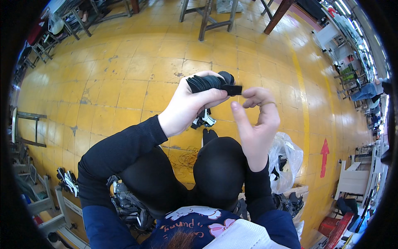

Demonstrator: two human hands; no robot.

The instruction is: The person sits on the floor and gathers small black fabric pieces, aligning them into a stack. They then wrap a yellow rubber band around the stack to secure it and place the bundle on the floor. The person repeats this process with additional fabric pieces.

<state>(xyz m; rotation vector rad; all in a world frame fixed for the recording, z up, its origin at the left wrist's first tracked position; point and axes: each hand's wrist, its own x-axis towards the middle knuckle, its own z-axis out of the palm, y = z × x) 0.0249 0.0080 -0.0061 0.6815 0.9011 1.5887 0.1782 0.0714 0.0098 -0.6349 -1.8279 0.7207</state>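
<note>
My left hand [191, 104] grips a thick bundle of flat black strips [209, 82], held up over my knees. One end of the bundle sticks out to the right of my fingers. My right hand [256, 120] is raised just right of the bundle, fingers spread, with a thin yellowish rubber band [267, 103] stretched around the fingers. The right fingertips are close to the bundle's end but apart from it. My legs in black [215, 166] are below both hands.
Yellow tiled floor [124, 83] all around. Loose rubber bands [184, 159] lie on the floor by my knee. A clear plastic bag [286, 162] sits at my right, black pieces [128, 207] heaped at lower left. Stool legs [207, 16] stand far ahead; a red arrow [324, 155] marks the floor.
</note>
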